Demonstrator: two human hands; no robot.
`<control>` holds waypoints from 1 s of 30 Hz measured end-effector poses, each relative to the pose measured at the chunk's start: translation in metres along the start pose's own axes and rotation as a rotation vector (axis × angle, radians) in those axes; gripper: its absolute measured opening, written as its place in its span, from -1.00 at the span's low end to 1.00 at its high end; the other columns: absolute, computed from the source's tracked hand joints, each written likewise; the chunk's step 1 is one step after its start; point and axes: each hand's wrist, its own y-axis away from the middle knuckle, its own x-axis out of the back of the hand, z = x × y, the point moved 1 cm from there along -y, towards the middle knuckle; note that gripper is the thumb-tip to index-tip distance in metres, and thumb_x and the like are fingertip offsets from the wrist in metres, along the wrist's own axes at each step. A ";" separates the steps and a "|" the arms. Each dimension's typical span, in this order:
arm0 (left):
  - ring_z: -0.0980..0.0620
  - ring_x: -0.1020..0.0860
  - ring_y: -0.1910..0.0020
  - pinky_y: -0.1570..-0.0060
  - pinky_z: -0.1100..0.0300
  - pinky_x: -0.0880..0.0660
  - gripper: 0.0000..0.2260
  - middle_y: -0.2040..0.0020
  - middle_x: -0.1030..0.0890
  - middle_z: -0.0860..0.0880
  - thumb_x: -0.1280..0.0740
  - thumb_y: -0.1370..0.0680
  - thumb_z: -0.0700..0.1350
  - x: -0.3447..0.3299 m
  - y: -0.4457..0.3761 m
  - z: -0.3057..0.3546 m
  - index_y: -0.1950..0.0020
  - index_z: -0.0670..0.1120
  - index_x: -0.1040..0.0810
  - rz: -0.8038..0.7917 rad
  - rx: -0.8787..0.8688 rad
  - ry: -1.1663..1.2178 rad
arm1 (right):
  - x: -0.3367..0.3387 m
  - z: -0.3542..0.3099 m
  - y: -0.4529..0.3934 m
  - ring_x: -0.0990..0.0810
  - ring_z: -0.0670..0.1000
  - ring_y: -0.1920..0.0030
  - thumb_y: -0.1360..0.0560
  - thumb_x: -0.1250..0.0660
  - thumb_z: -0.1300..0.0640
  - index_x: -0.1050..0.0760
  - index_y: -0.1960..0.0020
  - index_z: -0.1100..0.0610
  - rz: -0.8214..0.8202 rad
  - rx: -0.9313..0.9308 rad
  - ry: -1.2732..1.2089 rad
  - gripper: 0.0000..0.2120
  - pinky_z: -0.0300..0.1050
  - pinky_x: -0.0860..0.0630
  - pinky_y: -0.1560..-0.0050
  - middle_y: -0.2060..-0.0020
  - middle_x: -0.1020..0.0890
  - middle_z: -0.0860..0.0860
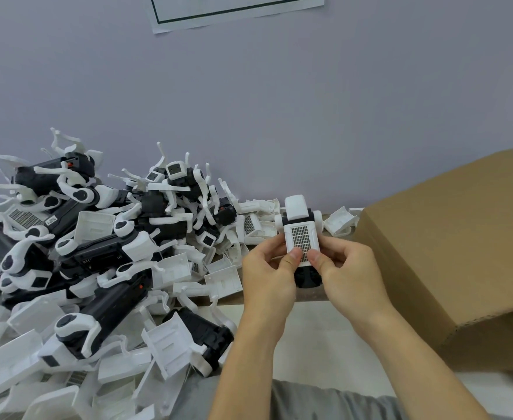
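Left grip (269, 278): curled round white toy body (301, 228), thumb on its gridded face.
Right grip (350, 275): pinches same toy, right side.
Parts pile (97, 244): left.

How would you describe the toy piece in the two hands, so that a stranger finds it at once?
Start at the big brown cardboard box on the right; just left of it the left hand and right hand meet. They pinch the toy piece, white with a dark grid panel. Unlike the pile of similar parts further left, it alone is held upright.
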 end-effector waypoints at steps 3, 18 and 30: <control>0.08 -0.69 -0.03 -0.11 0.09 -0.61 -0.77 0.02 -0.74 0.05 -0.37 -0.59 -0.30 0.001 0.000 0.001 -0.19 -0.08 -0.65 -0.027 -0.011 0.015 | 0.002 0.000 0.000 -0.67 -0.27 0.06 -0.58 -0.32 0.32 -0.64 -0.06 -0.11 -0.001 0.005 -0.004 -0.68 -0.46 -0.51 0.11 0.11 -0.73 -0.24; 0.22 -0.63 0.06 0.18 0.36 -0.50 -0.81 -0.05 -0.68 0.12 -0.31 -0.61 0.12 0.024 -0.007 0.020 -0.14 0.13 -0.64 -0.056 -0.062 0.037 | 0.030 -0.009 -0.009 -0.66 0.00 0.18 -0.39 -0.36 0.03 -0.72 0.18 0.09 -0.030 -0.085 -0.143 -0.80 0.04 -0.55 0.09 0.21 -0.73 0.02; -0.16 -0.66 0.16 0.34 0.04 -0.62 -0.70 0.05 -0.70 -0.20 -0.38 -0.58 0.05 0.020 -0.003 0.025 -0.05 -0.19 -0.67 0.001 0.100 0.139 | 0.031 -0.011 -0.005 -0.64 -0.04 0.14 -0.43 -0.40 -0.09 -0.62 0.01 -0.10 -0.126 -0.019 -0.097 -0.83 -0.28 -0.53 0.44 0.10 -0.65 -0.15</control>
